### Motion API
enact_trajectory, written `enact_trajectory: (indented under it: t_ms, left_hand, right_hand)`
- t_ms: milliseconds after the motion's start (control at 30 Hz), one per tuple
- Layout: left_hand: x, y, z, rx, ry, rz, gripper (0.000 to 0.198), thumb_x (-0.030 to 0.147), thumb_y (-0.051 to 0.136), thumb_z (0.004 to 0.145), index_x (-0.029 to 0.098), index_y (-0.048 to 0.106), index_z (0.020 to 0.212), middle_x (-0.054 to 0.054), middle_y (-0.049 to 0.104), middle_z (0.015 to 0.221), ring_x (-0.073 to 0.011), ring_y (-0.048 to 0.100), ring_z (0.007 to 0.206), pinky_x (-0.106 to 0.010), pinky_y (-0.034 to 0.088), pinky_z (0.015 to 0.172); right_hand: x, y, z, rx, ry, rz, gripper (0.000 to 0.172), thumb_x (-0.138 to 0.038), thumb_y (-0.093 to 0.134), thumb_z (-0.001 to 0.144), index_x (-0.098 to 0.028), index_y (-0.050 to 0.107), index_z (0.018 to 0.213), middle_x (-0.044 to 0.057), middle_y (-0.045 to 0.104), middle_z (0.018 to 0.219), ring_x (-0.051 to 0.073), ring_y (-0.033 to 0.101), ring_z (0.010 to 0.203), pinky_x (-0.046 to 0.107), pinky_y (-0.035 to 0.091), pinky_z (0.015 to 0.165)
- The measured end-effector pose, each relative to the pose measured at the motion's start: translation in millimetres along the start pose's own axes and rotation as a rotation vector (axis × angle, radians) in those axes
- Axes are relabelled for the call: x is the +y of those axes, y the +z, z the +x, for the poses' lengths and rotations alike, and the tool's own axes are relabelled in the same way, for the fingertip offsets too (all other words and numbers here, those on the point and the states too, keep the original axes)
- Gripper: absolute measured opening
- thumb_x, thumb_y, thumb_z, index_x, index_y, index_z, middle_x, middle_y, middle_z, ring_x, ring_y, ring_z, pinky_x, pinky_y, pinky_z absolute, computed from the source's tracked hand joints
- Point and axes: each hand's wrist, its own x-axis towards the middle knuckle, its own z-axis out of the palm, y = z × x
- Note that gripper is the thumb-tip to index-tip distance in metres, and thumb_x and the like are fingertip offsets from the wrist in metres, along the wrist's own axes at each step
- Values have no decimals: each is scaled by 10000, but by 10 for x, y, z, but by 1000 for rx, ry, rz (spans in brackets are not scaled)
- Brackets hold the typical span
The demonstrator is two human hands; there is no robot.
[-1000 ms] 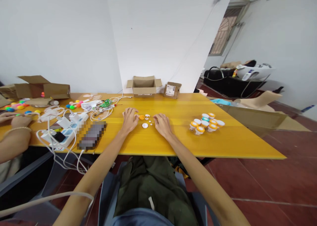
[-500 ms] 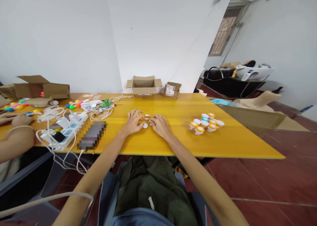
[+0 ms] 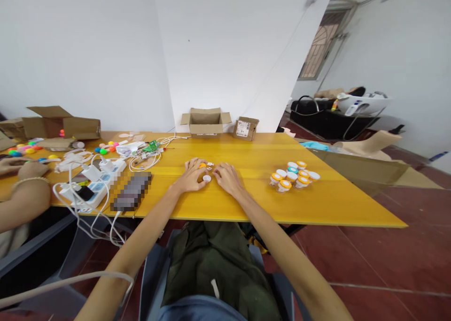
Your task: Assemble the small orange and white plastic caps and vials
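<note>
My left hand (image 3: 192, 176) curls over the table, its thumb and fingertips closed at the edge of a small white round lid (image 3: 207, 178). Right behind the index finger shows an orange ring-shaped piece (image 3: 202, 165), partly hidden by the fingers. Several tiny white pieces (image 3: 210, 164) lie on the table between the hands, just beyond the lid. On the other side my right hand (image 3: 228, 177) has its thumb and fingers pinched together; whatever is between them is too small to make out.
Small clear jars (image 3: 292, 175) with orange, white and teal tops cluster to the right. Left are a phone (image 3: 131, 192), a power strip (image 3: 102, 182) with cables, and another person's arm (image 3: 31, 194). Cardboard boxes (image 3: 205, 129) (image 3: 245, 128) stand against the wall.
My left fingers have shifted slightly around the white lid, which now looks a little tilted. More of the orange piece shows. My right hand has barely moved.
</note>
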Motion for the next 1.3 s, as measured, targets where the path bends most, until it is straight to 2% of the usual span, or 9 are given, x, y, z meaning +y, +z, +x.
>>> enact_trajectory:
  t_ms: [133,333,500,667,1300]
  left_hand:
    - [-12,11,1,2,12,-10,197,333,597,850,267,683,1014,-88,556,1315,-326,405,1258,-536,339,1059]
    - [-25,22,2,-9,27,-23,214,324,602,843,271,693,1030,-83,547,1323,-318,407,1246,-527,350,1056]
    - [-25,25,9,9,-8,-25,244,385,609,861,264,677,1062,-94,550,1316,-320,398,1256,-537,342,1063]
    - [-21,26,15,2,-14,-34,213,417,604,878,259,677,1001,-92,563,1298,-319,407,1252,-542,339,1064]
    - [-4,12,16,-5,-11,-44,188,388,613,870,271,694,993,-86,569,1306,-318,407,1252,-536,334,1062]
  right_hand:
    - [29,20,4,21,-7,53,148,-167,585,918,-229,691,834,60,680,960,216,598,968,352,429,869]
    - [49,31,18,28,-28,223,169,-157,589,915,-227,709,818,52,677,1015,210,596,1010,372,432,940]
    - [48,54,22,-1,-97,294,169,-146,619,899,-226,729,800,56,674,1038,208,592,1020,387,443,950]
    - [36,77,20,-2,-135,285,170,-126,633,879,-233,736,796,58,666,1067,215,586,1041,398,449,952]
    - [16,70,7,-15,-126,280,168,-124,626,865,-240,717,786,53,647,1066,214,587,1042,389,457,950]
